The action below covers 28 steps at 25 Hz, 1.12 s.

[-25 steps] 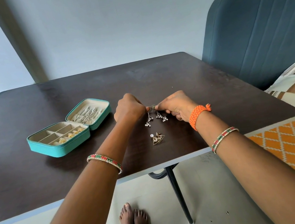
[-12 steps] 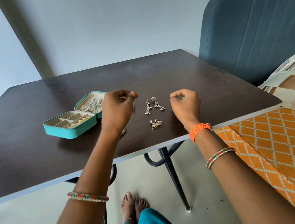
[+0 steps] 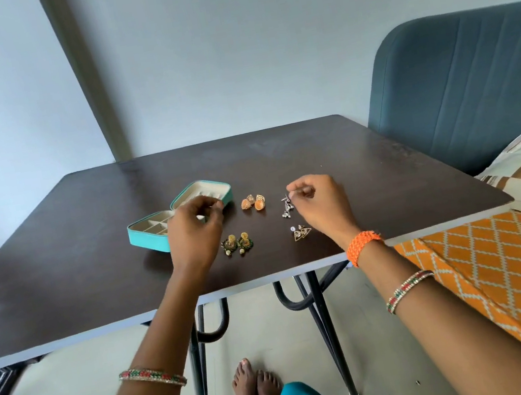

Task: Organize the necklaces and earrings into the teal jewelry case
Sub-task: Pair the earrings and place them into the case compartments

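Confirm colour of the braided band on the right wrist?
Orange braided wristband; clearest in the head view.

Pale grey walls (image 3: 259,40), glossy light floor (image 3: 76,386), dark table (image 3: 58,285), blue, perhaps upholstered, chair (image 3: 462,85).

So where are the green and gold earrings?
The green and gold earrings lie on the table, just right of the left hand, nearer the person than the orange earrings.
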Motion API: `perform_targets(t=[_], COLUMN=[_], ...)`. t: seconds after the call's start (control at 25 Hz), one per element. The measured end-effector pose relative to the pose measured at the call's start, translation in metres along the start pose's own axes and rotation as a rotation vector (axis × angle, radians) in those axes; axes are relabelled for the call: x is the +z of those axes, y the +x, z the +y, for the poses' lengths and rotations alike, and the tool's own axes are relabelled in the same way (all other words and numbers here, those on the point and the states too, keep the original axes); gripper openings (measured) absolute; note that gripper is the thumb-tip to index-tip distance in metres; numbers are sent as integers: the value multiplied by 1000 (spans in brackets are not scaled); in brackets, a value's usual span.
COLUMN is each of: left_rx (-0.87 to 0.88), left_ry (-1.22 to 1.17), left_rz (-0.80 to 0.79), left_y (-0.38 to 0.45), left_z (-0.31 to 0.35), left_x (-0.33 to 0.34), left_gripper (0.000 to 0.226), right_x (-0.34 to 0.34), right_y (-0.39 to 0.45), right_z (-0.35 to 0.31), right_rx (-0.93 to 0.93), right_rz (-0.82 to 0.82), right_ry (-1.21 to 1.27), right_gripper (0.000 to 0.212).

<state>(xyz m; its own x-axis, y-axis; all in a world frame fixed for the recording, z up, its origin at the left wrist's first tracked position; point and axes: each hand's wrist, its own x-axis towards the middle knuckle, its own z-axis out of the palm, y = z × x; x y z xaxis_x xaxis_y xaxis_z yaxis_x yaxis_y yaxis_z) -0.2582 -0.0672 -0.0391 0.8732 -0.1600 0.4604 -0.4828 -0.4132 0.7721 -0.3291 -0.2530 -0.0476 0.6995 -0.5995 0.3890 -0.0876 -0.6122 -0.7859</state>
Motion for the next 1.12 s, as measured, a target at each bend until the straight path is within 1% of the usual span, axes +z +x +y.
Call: perform_targets(t=[0.08,0.16,0.24,0.36,0.4,0.52,0.64,0.76,0.88,1.0,1.12], left_rx=[23,40,44,23,15,-19,-70,-114,-174,-222,-238], left_ry=[107,250,380,472,485,491,493,392,146,-97,-286], left_rz=[25,-26,-153,-405,-445,-461,-454,-431,-415,-368,-385], left_y=[12,29,51,76,80,90,95,94,88,71,43], left_z=[10,19,19,11,7,-1,-4,-5,1,16,33], left_x=[7,19,32,53,58,73,79,79,62,31,1], left_gripper=[19,22,23,22,23,23,24,21,17,14,15], right_x=[11,25,38,48,48,49,55,56,48,29,8], right_y=[13,30,46,61,63,71,75,74,66,49,23], right_z=[-14,-19,-16,-11,-10,-9,-10,-11,-14,-26,-47], right_rx=[-36,-20,3,42,39,25,60,58,37,61,94], right_rz=[-37,-74,-146,-284,-306,-346,-378,-337,-277,-256,-294], right_ry=[-131,-255,-383,-544,-554,-529,-492,-434,-302,105,403], right_gripper=[13,15,14,20,21,24,17,10,9,16,13])
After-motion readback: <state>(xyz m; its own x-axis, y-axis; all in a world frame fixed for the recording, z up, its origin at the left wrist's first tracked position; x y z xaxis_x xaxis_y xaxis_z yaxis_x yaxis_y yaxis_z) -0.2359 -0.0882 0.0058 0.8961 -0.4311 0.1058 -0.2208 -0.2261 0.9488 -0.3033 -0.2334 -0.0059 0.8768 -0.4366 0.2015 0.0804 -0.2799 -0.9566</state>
